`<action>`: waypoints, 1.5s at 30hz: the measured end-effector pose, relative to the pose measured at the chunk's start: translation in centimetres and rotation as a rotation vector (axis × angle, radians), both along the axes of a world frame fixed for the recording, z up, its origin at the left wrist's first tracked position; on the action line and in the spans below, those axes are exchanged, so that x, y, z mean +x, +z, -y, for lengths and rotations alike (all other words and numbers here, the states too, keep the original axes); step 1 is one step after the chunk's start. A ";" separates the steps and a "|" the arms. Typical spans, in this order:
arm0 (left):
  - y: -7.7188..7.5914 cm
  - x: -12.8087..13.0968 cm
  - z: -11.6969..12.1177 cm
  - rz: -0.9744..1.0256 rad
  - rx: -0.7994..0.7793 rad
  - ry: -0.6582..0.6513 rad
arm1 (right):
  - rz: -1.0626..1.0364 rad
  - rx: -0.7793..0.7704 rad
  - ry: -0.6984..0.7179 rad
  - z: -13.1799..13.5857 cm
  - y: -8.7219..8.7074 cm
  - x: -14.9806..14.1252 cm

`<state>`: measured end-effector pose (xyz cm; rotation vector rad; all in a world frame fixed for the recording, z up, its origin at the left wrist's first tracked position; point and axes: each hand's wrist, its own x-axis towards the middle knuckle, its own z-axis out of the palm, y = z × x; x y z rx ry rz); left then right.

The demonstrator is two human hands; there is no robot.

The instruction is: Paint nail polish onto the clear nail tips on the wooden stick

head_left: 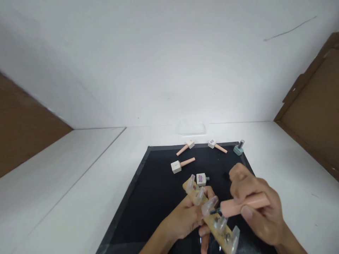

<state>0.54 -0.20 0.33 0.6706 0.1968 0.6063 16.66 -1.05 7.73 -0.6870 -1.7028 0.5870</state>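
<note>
My left hand (189, 217) is closed around a tan strip (212, 224) that carries several clear false nails. The strip slants from upper left to lower right. In my right hand (258, 208) is a nail polish brush (233, 207) with a peach handle, pinched between thumb and fingers. Its dark bristle tip meets, or nearly meets, the middle clear false nail (209, 206). Just beyond my left hand, an uncapped white polish bottle (201, 179) with a purple mark lies on its side.
On the black mat (156, 183) lie capped white bottles with peach caps: one at left (176, 167), two farther back (190, 143) (212, 143). A teal bottle (238, 150) stands at the mat's far right corner. A clear tray (192, 129) sits by the white wall; brown cardboard (315, 106) borders the right.
</note>
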 end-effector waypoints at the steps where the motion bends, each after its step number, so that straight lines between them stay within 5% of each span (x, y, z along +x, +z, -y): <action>1: 0.0 0.0 0.0 -0.006 -0.013 -0.002 | 0.020 0.008 0.020 0.0 0.1 0.0; 7: -0.1 0.0 -0.1 -0.055 -0.043 -0.025 | 0.040 0.084 -0.059 -0.3 0.3 -0.2; 11: 0.5 0.2 -0.1 -0.141 -0.073 0.005 | 0.080 0.094 0.041 -0.3 0.3 0.0; 17: 1.0 0.2 0.0 -0.192 -0.097 -0.021 | 0.038 0.053 0.008 -0.4 0.1 0.1; 29: -0.2 0.0 -0.3 -0.084 -0.056 -0.039 | 0.077 0.092 0.065 -0.4 0.4 0.1; 33: -0.4 -0.1 -0.1 -0.045 -0.032 -0.057 | 0.081 0.106 -0.044 -0.4 0.3 0.1; 45: -1.1 0.1 0.1 0.077 0.100 0.010 | -0.067 -0.037 0.029 0.0 0.0 0.2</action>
